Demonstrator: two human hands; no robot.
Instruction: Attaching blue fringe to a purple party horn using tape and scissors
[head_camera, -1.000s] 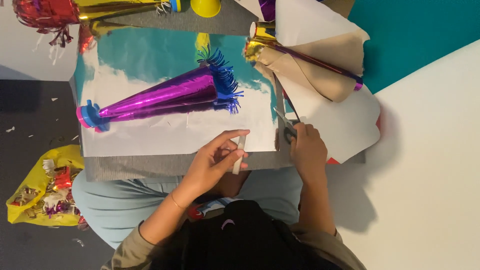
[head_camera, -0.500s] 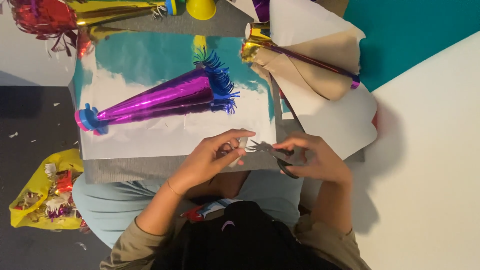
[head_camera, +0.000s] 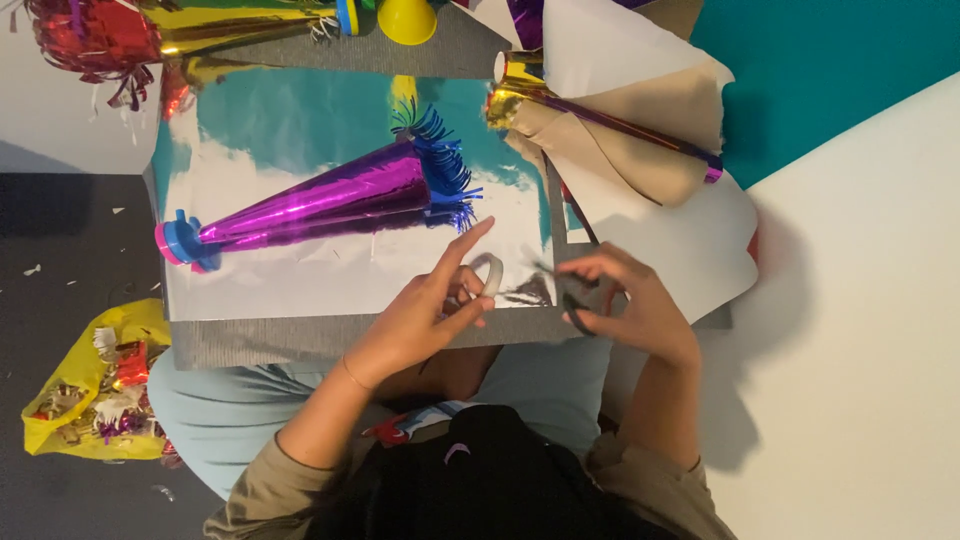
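Both hands drew apart: left hand (head_camera: 425, 315) pinches tape roll (head_camera: 490, 275), right hand (head_camera: 625, 305) grips scissors (head_camera: 572, 300); stretched tape may twist.

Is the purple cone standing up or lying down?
Lying down: the purple cone rests on its side on the shiny sheet, blue fringe toward the hands.

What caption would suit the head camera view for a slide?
Left hand holds a tape roll while the right hand works scissors beside a purple foil cone.

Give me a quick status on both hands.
Left hand holds a tape roll. Right hand grips black scissors. Purple foil cone lies just beyond, untouched.
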